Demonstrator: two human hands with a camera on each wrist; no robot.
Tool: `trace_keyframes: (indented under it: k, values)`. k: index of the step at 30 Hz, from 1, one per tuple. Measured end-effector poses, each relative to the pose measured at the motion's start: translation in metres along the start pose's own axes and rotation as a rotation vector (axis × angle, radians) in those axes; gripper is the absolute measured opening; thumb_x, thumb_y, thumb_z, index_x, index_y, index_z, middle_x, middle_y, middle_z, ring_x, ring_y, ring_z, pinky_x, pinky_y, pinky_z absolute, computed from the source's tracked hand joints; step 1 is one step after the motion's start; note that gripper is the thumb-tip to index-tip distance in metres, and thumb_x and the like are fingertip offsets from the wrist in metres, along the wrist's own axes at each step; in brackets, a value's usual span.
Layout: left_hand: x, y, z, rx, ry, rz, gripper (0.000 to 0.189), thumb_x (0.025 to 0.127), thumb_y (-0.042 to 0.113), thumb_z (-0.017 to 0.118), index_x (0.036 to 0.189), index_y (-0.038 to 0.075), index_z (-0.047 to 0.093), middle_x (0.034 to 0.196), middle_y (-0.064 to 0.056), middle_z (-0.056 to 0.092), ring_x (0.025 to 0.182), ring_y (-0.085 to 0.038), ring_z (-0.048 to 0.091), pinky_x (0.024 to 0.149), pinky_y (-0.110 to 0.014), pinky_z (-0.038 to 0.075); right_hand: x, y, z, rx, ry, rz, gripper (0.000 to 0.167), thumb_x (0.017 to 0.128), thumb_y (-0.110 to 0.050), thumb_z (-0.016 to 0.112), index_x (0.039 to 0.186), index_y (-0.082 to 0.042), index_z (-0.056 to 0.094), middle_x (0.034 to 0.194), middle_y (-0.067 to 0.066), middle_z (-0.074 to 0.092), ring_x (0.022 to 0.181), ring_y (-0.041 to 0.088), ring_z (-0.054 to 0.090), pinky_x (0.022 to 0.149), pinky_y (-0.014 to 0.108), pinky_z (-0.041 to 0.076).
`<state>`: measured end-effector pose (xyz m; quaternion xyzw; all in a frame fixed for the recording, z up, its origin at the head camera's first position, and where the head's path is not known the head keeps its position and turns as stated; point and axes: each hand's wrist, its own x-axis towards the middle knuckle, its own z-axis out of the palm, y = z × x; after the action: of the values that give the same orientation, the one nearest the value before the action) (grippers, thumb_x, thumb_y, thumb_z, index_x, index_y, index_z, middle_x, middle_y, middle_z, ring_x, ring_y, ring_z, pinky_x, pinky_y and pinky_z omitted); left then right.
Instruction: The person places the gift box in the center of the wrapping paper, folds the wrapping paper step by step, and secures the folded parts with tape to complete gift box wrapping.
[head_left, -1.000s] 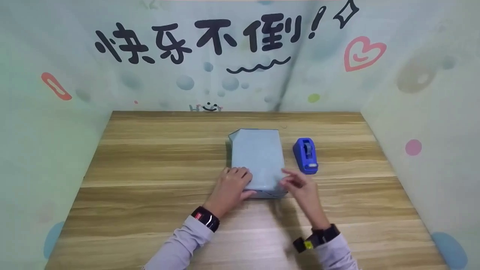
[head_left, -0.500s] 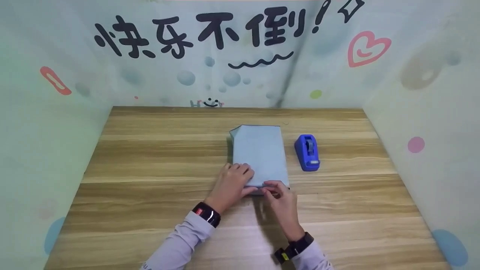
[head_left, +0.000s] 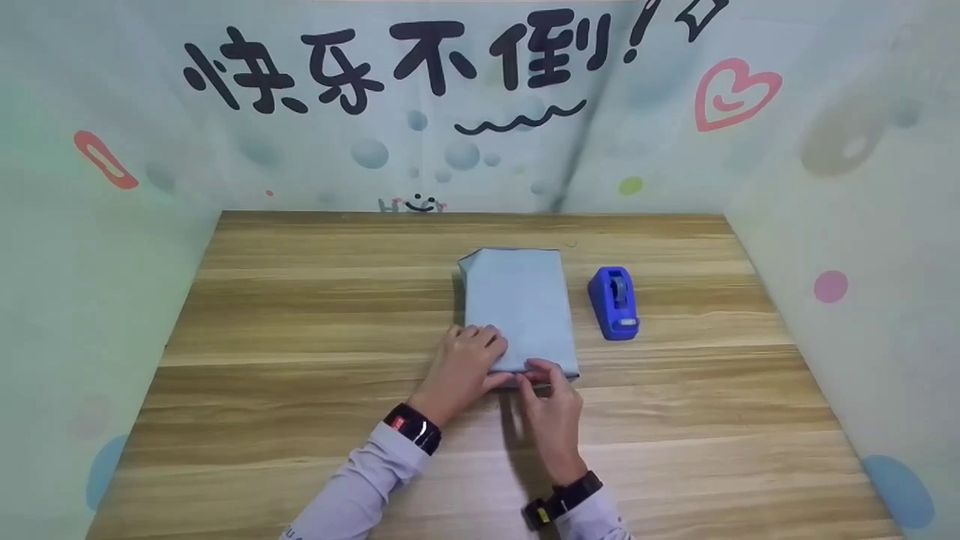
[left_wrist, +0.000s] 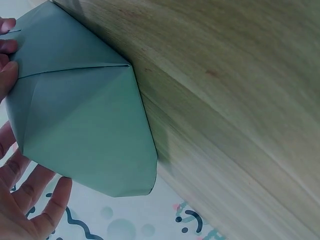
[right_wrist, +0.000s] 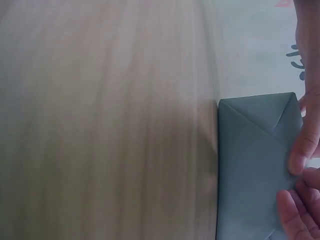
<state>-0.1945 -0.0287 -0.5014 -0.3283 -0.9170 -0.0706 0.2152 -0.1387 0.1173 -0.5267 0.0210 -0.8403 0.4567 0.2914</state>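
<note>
A package wrapped in pale blue paper [head_left: 521,307] lies on a wood-grain table [head_left: 300,300], a little right of the middle and closer to the far edge than to the bottom of the view. Its paper slants at the far left corner; the wrist views show diagonal creases and fold lines on its sides.

The person's left hand [head_left: 465,367] holds the package at its near left corner, fingers bent over the top and thumb pressed against the near end. The right hand [head_left: 553,416] is at the upper edge of that near end, touching it, with thumb and forefinger close together; whether anything is between them cannot be told.

Near the package, on the side toward the table's right edge, stands a blue tape dispenser [head_left: 613,304] with a roll of tape in it. Both forearms reach in from the near side in pale lavender sleeves [head_left: 352,480], with dark bands [head_left: 412,429] at the wrists.

Along the table's far edge rises a pale backdrop [head_left: 300,165] bearing large black Chinese characters [head_left: 435,56] and a pink heart [head_left: 735,96].
</note>
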Motion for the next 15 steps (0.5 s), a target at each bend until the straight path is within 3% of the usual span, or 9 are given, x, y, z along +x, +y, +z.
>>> trace_keyframes:
  k: [8, 15]
  values:
    - [0.0011, 0.0018, -0.0007, -0.010, -0.018, -0.005, 0.042, 0.081, 0.054, 0.060, 0.098, 0.015, 0.060, 0.101, -0.001, 0.063, 0.089, -0.020, 0.060, 0.073, -0.033, 0.045, 0.0026, -0.0029, -0.0004, -0.063, -0.020, 0.026, 0.018, 0.078, -0.001, 0.072, 0.093, -0.003, 0.062, 0.074, 0.006, 0.068, 0.068, 0.016, 0.064, 0.062, 0.028, 0.053]
    - [0.0008, 0.0002, -0.0026, 0.040, -0.025, 0.020, 0.043, 0.082, 0.056, 0.058, 0.098, 0.016, 0.060, 0.098, -0.001, 0.062, 0.086, -0.020, 0.060, 0.068, -0.031, 0.044, 0.0059, -0.0026, -0.0060, -0.335, -0.093, 0.002, 0.023, 0.081, -0.019, 0.072, 0.098, -0.010, 0.059, 0.055, -0.002, 0.055, 0.048, 0.010, 0.049, 0.045, 0.024, 0.037]
